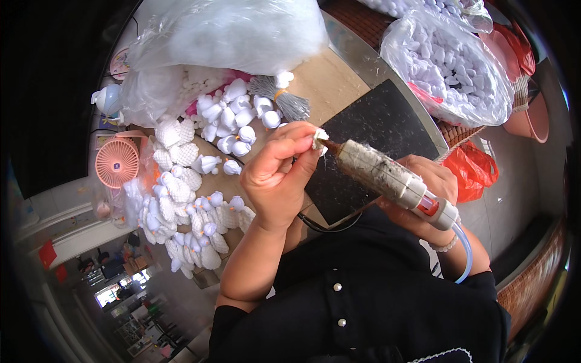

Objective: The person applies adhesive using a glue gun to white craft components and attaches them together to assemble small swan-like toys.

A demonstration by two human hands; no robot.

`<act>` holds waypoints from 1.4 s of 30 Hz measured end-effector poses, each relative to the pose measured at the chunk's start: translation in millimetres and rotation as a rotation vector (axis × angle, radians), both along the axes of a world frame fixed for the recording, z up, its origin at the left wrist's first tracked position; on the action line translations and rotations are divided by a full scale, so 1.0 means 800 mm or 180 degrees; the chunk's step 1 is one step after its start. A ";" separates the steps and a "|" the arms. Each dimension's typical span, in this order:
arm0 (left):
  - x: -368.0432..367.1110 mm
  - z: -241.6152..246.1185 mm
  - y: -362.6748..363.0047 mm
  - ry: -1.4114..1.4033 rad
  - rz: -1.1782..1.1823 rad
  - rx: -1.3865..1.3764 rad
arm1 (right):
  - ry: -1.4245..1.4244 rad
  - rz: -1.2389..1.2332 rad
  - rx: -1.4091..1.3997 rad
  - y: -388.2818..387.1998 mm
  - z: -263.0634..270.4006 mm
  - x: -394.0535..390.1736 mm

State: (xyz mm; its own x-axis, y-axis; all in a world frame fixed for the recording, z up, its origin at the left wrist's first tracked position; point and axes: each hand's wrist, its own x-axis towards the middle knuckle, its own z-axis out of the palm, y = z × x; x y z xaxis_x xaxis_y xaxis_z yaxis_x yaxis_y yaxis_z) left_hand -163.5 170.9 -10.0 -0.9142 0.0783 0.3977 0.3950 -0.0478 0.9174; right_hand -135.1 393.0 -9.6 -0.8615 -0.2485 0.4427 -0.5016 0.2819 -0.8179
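Observation:
Between thumb and fingertips, my left hand (pixel 279 177) pinches a small white piece (pixel 321 134). My right hand (pixel 433 181) grips a worn hot glue gun (pixel 381 170) with a glue stick trailing from its rear. Its brown-stained nozzle points at the white piece and appears to meet it; the exact contact is too small to tell. Below the hands lies a black board (pixel 379 122). Beyond my left hand are a pile of small white fabric parts (pixel 229 111), a banded bundle of grey wires (pixel 295 104) and several quilted white pieces with orange-beaked heads (pixel 199 218).
A large clear bag of white stuffing (pixel 240 31) covers the table's far side. On the right, a plastic bag of white pieces (pixel 449 68) rests on woven wicker, near a red bag (pixel 470 172). A pink fan (pixel 117 162) stands left. A black cable (pixel 327 227) runs by the board.

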 end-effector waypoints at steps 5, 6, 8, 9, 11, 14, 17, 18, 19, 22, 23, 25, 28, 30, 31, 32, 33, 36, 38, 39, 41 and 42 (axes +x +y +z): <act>-0.002 0.003 -0.004 0.0047 0.0072 -0.0049 | 0.0159 0.0086 -0.0043 -0.004 0.004 -0.008; -0.002 0.005 -0.003 0.0081 0.0117 -0.0071 | 0.0191 0.0135 -0.0079 -0.004 0.003 -0.010; -0.001 0.006 -0.003 0.0062 0.0164 -0.0037 | 0.0238 0.0203 -0.0123 -0.004 0.003 -0.011; -0.002 0.006 -0.004 0.0057 0.0113 0.0033 | 0.0254 0.0221 -0.0131 -0.005 0.005 -0.012; -0.003 0.005 -0.005 0.0048 0.0014 0.0172 | 0.0275 0.0192 -0.0104 -0.005 0.004 -0.012; -0.002 0.004 -0.006 0.0061 0.0026 0.0099 | 0.0276 0.0002 -0.0023 -0.005 0.004 -0.012; -0.001 0.006 -0.005 0.0104 0.0048 0.0005 | 0.0178 -0.0029 0.0044 -0.004 0.007 -0.011; -0.002 0.006 -0.006 0.0140 0.0033 -0.0011 | 0.0214 0.0047 0.0010 -0.003 0.006 -0.012; -0.003 0.006 -0.006 0.0176 0.0019 -0.0027 | 0.0250 0.0124 -0.0024 -0.002 0.005 -0.012; -0.002 0.007 -0.007 0.0215 0.0064 -0.0095 | 0.0262 0.0178 -0.0062 -0.001 0.005 -0.012; -0.002 0.007 -0.007 0.0216 0.0094 -0.0120 | 0.0250 0.0166 -0.0063 0.000 0.005 -0.012; -0.001 0.008 -0.006 0.0231 0.0144 -0.0184 | 0.0243 0.0040 -0.0055 -0.002 0.006 -0.012; -0.001 0.007 -0.008 0.0336 0.0154 -0.0368 | 0.0146 0.0079 -0.0040 -0.001 0.007 -0.011; -0.001 0.007 -0.009 0.0330 0.0146 -0.0371 | 0.0096 0.0164 -0.0040 0.000 0.008 -0.010; -0.001 0.007 -0.009 0.0277 0.0147 -0.0298 | 0.0094 0.0199 -0.0045 0.001 0.010 -0.010; 0.000 0.007 -0.009 0.0224 0.0148 -0.0225 | 0.0091 0.0234 -0.0050 0.001 0.010 -0.010; 0.000 0.007 -0.009 0.0223 0.0149 -0.0249 | 0.0139 0.0195 -0.0044 0.001 0.008 -0.009; 0.001 0.008 -0.009 0.0216 0.0156 -0.0325 | 0.0225 0.0076 -0.0017 -0.001 0.005 -0.009; 0.002 0.009 -0.010 0.0204 0.0168 -0.0383 | 0.0207 -0.0010 0.0012 -0.003 0.008 -0.010; 0.003 0.009 -0.010 0.0186 0.0164 -0.0326 | 0.0222 0.0019 0.0006 -0.003 0.008 -0.010; 0.004 0.008 -0.010 0.0151 0.0156 -0.0213 | 0.0254 0.0077 -0.0006 -0.002 0.008 -0.010; 0.005 0.008 -0.010 0.0070 0.0160 -0.0100 | 0.0284 0.0142 -0.0021 -0.002 0.008 -0.010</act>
State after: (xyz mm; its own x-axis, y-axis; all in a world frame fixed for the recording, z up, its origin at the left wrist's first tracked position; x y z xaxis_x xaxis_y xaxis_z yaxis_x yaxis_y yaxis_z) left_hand -159.6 162.7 -3.4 -0.9084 0.0453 0.4157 0.4162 0.0014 0.9093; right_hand -142.8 391.3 -3.4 -0.8067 -0.2826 0.5190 -0.5846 0.2524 -0.7711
